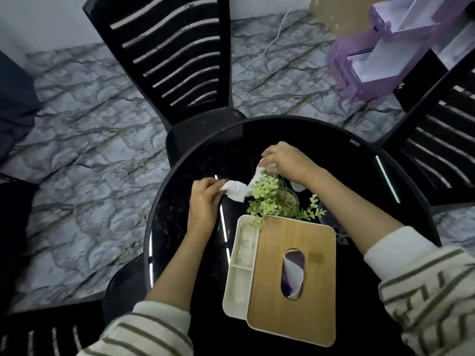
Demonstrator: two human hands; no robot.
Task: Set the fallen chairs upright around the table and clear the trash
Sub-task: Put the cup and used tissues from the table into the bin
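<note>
Plainly, both hands are busy over the round black table (334, 140). The left hand (205, 201) pinches a crumpled tissue (235, 190) at its fingertips, just left of the small green plant (272, 199). The right hand (285, 160) curls around a second tissue scrap (258, 173) that hangs over the plant's leaves and meets the first. A slatted black chair (167, 60) stands upright at the table's far edge. Nearer the person lies a wooden-lidded tissue box (290, 253). On the floor, a purple box (344, 73) seems to read "FOLLOW ME"; the small tag on the table's rim is illegible.
</note>
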